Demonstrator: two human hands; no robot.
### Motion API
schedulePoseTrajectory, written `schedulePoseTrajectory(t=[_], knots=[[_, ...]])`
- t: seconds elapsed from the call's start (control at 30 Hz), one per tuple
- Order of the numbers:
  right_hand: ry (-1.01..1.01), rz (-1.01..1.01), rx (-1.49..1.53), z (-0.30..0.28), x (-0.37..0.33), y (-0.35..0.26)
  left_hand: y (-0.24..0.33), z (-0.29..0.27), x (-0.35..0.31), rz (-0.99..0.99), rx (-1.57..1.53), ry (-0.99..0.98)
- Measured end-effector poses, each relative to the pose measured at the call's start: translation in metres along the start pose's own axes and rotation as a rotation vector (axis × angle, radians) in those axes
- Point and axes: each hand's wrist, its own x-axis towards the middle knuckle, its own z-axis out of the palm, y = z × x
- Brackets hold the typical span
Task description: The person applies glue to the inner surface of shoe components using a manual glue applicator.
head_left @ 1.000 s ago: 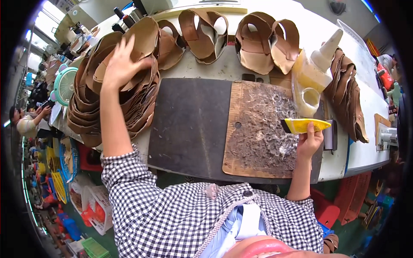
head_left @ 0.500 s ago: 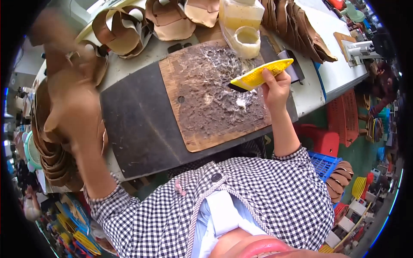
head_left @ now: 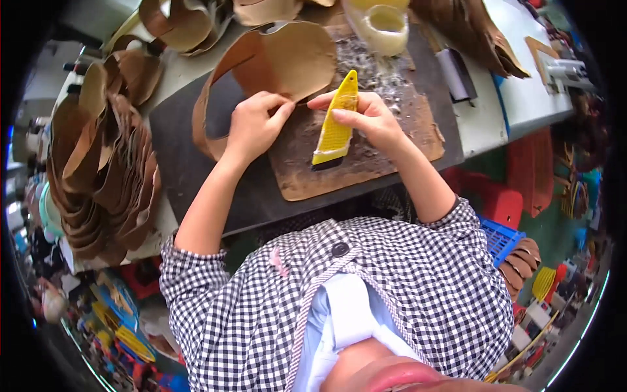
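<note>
At L on white table (head_left: 483, 124): stack of curved brown leather-like pcs. (head_left: 130, 202) Next, blk flat mat (head_left: 179, 144); over it, L hand (head_left: 258, 127) pinching lower edge of 1 looped brown-and-tan leather-like pc. (head_left: 297, 59) To R, yellow ridged flat tool (head_left: 338, 124), dark-tipped, above brown glue-crusted board (head_left: 313, 186), gripped betw. thumb & fingers of R hand (head_left: 379, 124). Far R, red plastic basket (head_left: 530, 170).

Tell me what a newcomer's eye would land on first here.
Probably the bright yellow tool with a dark tip, held in the right hand above the stained brown board. Next, the large curved brown piece held at its lower edge by the left hand, over the black mat. Then the thick stack of brown pieces at the left side of the white table.
</note>
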Motion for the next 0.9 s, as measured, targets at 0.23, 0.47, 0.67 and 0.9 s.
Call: schedulePoseTrajectory(t=[0.23,0.47,0.67,0.9], knots=[[-0.05,-0.065,-0.181,0.013,0.033,0.016,-0.033,0.006,0.006,-0.323,-0.424,-0.1],[0.093,0.074,-0.337,0.005,0.043,0.013,-0.025,-0.003,0.012,-0.223,-0.142,0.247],[0.224,-0.154,-0.437,-0.039,0.032,-0.03,-0.025,0.001,0.003,-0.282,-0.31,0.216],[0.929,-0.67,-1.548,-0.103,0.055,-0.058,0.003,0.014,0.007,-0.149,-0.227,0.28]])
